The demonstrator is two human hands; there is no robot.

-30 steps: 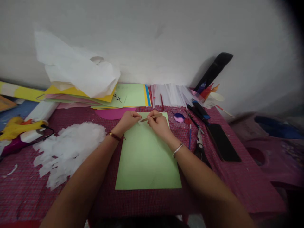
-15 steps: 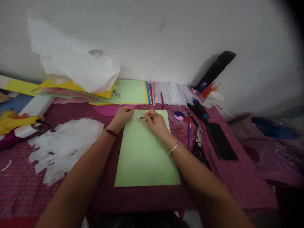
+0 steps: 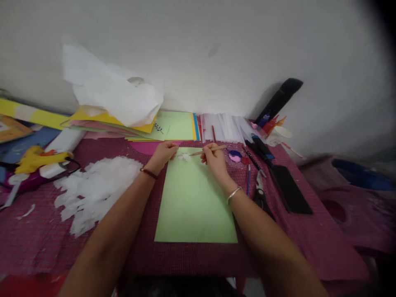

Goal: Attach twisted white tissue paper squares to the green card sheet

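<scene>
Brown stick [image 3: 197, 153] now seemingly juts farther from the right hand [image 3: 215, 161].

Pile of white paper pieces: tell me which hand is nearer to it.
Left. The left hand is beyond the pile and to its right, at the green sheet's far left corner; the right hand is farther right, holding a thin stick.

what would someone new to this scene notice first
Probably the pale green sheet in the middle, with the right hand holding a thin stick whose tip is at a small white patch near the sheet's far edge. Next, the heap of white paper pieces to its left and the big crumpled white paper on the coloured sheets at the back.
</scene>
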